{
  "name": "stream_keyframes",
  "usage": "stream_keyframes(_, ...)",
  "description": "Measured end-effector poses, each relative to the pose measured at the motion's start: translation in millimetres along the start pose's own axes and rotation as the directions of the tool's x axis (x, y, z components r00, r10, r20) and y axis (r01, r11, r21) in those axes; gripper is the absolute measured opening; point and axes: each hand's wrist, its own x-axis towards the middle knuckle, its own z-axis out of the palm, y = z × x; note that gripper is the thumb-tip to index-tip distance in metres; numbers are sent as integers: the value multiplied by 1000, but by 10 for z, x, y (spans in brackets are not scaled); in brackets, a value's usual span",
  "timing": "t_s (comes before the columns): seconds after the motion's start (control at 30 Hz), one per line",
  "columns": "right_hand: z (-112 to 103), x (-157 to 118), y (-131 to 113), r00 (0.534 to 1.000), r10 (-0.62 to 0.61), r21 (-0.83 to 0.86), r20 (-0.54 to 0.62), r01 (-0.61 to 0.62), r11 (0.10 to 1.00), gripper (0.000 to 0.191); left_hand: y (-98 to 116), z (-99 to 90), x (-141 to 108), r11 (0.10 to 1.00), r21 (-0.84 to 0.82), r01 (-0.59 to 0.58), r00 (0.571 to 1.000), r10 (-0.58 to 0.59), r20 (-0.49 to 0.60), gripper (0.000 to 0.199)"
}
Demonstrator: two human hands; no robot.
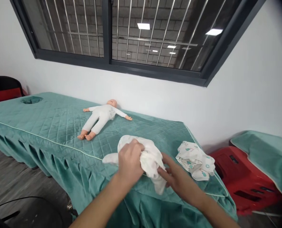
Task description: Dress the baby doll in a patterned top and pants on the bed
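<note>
A white baby garment (151,156), partly bunched up, is held over the front edge of the green massage bed (155,126). My left hand (131,158) is closed on its upper middle, and a sleeve-like end sticks out to the left. At the garment's right side, the thumb and fingers of my right hand (176,177) pinch the cloth, while a loose end hangs below. Farther back, a baby doll (100,114) in a white long-sleeved suit lies on its back, arms spread, feet towards me. Right of my hands rests a crumpled white cloth (194,160) with green print.
A red plastic stool or chair (245,177) stands at the right, partly under a green cover (269,158). The bed has a face hole (32,100) at its far left. Behind it are a white wall and a barred window (152,34). A black cable (29,197) crosses the floor.
</note>
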Motion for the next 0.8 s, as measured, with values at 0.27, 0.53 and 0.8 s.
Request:
stream_keyframes(0.27, 905, -265, 453, 904, 426, 754, 43, -309, 580, 34, 200, -172, -979, 845, -420, 331, 893, -138, 427, 40)
stream_keyframes(0.53, 1537, -322, 317, 986, 61, 856, 154, -164, 491, 60, -458, -156, -1313, 517, -565, 643, 734, -627, 262, 91)
stream_keyframes(0.8, 1817, -462, 652, 951, 121, 658, 284, -285, 697, 72, -1178, -996, -1547, 645, -412, 644, 655, -743, -139, 69)
